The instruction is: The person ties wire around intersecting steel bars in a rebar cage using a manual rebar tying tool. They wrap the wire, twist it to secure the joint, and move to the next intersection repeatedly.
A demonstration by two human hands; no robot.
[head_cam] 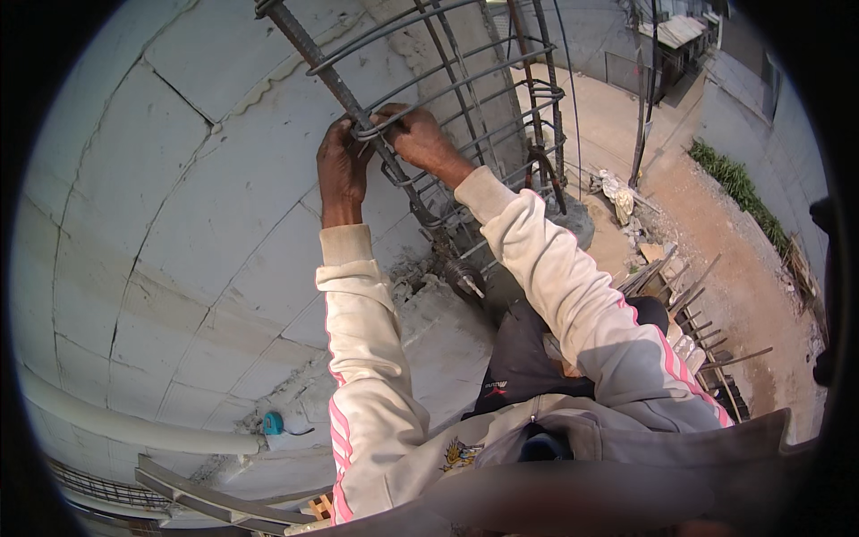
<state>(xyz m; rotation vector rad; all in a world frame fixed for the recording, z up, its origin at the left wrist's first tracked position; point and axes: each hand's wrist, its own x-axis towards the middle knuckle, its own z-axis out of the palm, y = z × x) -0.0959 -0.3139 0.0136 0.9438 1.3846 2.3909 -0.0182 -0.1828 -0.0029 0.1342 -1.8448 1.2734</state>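
A column cage of ribbed rebar (328,75) and thin steel stirrups (463,82) leans across the upper middle, against a wall of pale blocks. My left hand (341,164) is at the cage's near corner bar, its thumb against the bar and its fingers curling behind it. On the other side of the same bar, my right hand (424,139) grips where a stirrup crosses it. Both sets of fingertips are partly hidden, so any tie wire between them cannot be made out. Lower on that bar hangs a coil of dark tie wire (464,276).
A blue tape measure (273,423) lies on the rough ledge by the wall. Below left are a pale pipe (141,417) and a metal frame (221,500). At right the ground drops away to a dirt lane (745,302), with stacked timber (681,295) and a grass strip (738,191).
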